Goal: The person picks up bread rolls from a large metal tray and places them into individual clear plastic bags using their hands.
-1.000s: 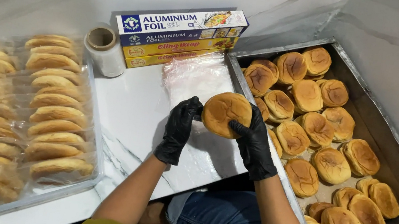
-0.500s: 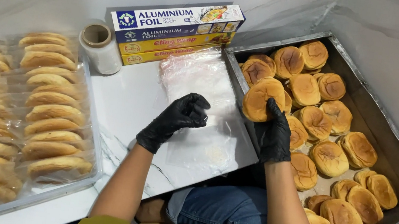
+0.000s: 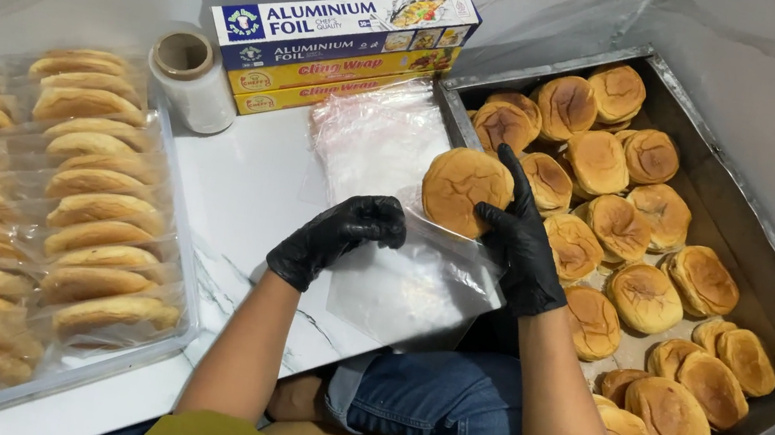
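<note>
Gripping a round golden bun (image 3: 465, 190) in black-gloved fingers (image 3: 505, 173), the right hand (image 3: 521, 241) holds it just above the tabletop (image 3: 244, 192), at the near-left edge of a metal tray (image 3: 760, 229). The fingers are curled around the bun's right side, closed on it. The left hand (image 3: 336, 238), also in a black glove, is drawn into a loose fist, its fingers pinching the upper edge of a clear plastic bag (image 3: 408, 286) that lies flat on the white marble tabletop just below the bun. Bun and bag edge sit just beside each other; whether they touch cannot be told.

More clear bags (image 3: 373, 140) lie in a pile behind the hands. The tray at right is filled with loose browned buns (image 3: 644, 294), packed close together. At left, bagged buns (image 3: 96, 207) stand in rows inside a clear-sided holder. Against the back wall rest stacked long boxes: a blue foil box (image 3: 344, 25) on top of yellow wrap boxes (image 3: 325, 88), with a roll of clear film (image 3: 190, 79) standing upright just beside them. The person, in jeans and olive-yellow sleeves, is seated at the tabletop's near edge.
</note>
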